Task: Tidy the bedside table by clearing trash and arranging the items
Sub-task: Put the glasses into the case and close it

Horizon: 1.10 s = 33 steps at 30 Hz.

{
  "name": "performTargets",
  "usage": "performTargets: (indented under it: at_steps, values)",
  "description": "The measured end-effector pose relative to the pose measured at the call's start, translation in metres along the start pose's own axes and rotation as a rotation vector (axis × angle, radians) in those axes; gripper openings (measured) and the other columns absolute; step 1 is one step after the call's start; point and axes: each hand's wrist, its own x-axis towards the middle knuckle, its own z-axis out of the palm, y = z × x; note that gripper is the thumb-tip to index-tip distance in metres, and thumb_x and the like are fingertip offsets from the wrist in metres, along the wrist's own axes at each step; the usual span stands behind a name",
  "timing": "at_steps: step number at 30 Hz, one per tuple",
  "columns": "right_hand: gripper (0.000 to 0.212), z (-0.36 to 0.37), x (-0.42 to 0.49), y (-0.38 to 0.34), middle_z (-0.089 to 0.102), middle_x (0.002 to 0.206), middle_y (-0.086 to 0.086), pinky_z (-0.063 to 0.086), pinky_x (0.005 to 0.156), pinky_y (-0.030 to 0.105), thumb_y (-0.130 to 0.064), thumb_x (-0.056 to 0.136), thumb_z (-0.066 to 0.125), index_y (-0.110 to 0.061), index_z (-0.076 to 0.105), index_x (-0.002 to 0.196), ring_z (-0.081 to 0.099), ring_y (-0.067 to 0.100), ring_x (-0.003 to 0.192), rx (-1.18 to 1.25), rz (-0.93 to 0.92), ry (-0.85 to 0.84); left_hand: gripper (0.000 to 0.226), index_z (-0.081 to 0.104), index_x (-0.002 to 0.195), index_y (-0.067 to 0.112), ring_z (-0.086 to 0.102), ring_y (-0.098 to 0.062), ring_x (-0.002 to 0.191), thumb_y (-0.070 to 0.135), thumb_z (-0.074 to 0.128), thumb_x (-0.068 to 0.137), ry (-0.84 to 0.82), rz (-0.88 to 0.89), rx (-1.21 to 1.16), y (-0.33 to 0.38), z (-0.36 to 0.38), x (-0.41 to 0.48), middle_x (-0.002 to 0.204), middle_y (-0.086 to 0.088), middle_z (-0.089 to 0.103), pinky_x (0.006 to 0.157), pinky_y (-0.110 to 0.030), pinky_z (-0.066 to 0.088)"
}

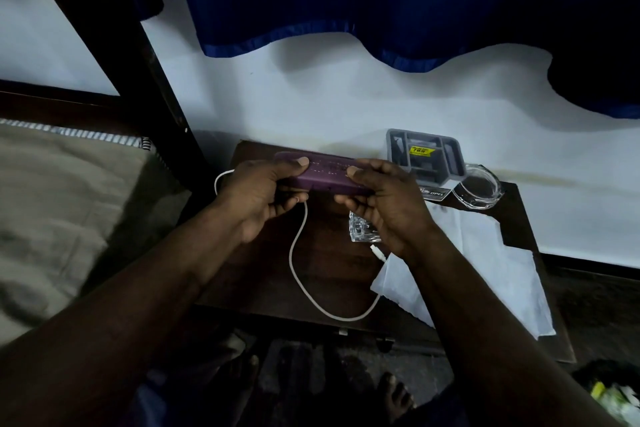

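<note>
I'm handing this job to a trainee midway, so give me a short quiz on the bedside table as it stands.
1. True or false: the left hand and the right hand both have a grip on the case.
2. Multiple choice: what colour is the sticker on the organiser? A) yellow B) red C) green
3. Short answer: what white thing loops across the table below the hands?

Key
1. True
2. A
3. The cable
</note>
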Motion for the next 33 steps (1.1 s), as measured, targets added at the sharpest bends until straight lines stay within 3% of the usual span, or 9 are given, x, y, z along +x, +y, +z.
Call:
performTargets:
  at_steps: [10,13,17,23,25,27,29,33]
  values:
    - [0.015,-0.001,0.001,0.0,0.074,0.097,0.013,0.057,0.058,0.022,-0.005,0.095,0.067,-0.014,0.063,0.106,0.07,0.028,0.074,0.012,-0.024,0.005,0.023,0.067,0.105,0.019,0.073,-0.02,0.065,0.029,0.078,0.089,-0.045,0.039,0.031,-0.003,-0.004,0.006,0.082,-0.01,0.075,0.055,-0.023,0.056]
    - [0.018,-0.003,0.003,-0.001,0.07,0.106,0.017,0.056,0.056,0.021,0.0,0.093,0.064,-0.014,0.063,0.104,0.068,0.031,0.082,-0.024,-0.022,0.075,0.028,0.067,0.109,0.021,0.072,-0.021,0.074,0.03,0.081,0.087,-0.052,0.242,0.322,-0.008,-0.008,0.01,0.096,-0.012,0.076,0.063,-0.029,0.059]
    - [0.019,-0.009,0.005,0.001,0.07,0.12,0.022,0.054,0.054,0.018,-0.002,0.093,0.063,-0.012,0.063,0.11,0.068,0.026,0.087,-0.16,-0.02,0.133,0.053,0.069,0.116,0.028,0.065,-0.012,0.097,0.049,0.088,0.071,0.024,0.653,1.071,-0.01,-0.021,0.014,0.11,0.009,0.064,0.087,-0.034,0.056]
    - [0.016,-0.011,0.009,0.006,0.071,0.119,0.017,0.058,0.066,0.025,-0.006,0.093,0.065,-0.017,0.065,0.104,0.072,0.021,0.093,-0.203,-0.03,0.117,0.066,0.066,0.123,0.027,0.062,-0.02,0.11,0.059,0.085,0.068,0.026,0.78,1.291,-0.01,-0.019,0.009,0.119,0.003,0.066,0.092,-0.038,0.053]
    - [0.017,-0.014,0.011,0.01,0.073,0.108,0.004,0.061,0.074,0.032,-0.015,0.092,0.071,-0.025,0.064,0.103,0.074,0.02,0.092,-0.391,-0.128,0.172,0.066,0.067,0.122,0.027,0.062,-0.02,0.11,0.061,0.084,0.068,0.044,0.78,1.323,-0.009,-0.02,0.009,0.117,0.003,0.067,0.092,-0.038,0.053]
    - [0.025,-0.018,0.012,0.013,0.069,0.105,-0.01,0.056,0.089,0.033,-0.027,0.087,0.076,-0.028,0.064,0.108,0.07,0.016,0.098,-0.818,-0.317,0.233,0.065,0.067,0.122,0.025,0.061,-0.022,0.112,0.058,0.084,0.07,0.057,0.787,1.356,-0.011,-0.022,0.011,0.118,0.002,0.067,0.094,-0.037,0.051]
    - [0.043,-0.02,0.012,0.015,0.067,0.119,-0.001,0.05,0.095,0.03,-0.032,0.082,0.077,-0.024,0.065,0.123,0.065,0.021,0.108,-1.148,-0.47,0.236,0.066,0.066,0.126,0.02,0.06,-0.026,0.116,0.052,0.085,0.072,0.066,0.792,1.403,-0.013,-0.024,0.015,0.122,-0.003,0.067,0.098,-0.037,0.049]
    - [0.051,-0.014,0.011,0.018,0.059,0.135,0.003,0.05,0.095,0.032,-0.029,0.08,0.078,-0.018,0.065,0.128,0.064,0.027,0.115,-1.31,-0.556,0.11,0.069,0.064,0.133,0.012,0.059,-0.034,0.12,0.044,0.086,0.075,0.124,0.765,1.441,-0.018,-0.026,0.025,0.128,-0.012,0.066,0.104,-0.041,0.047]
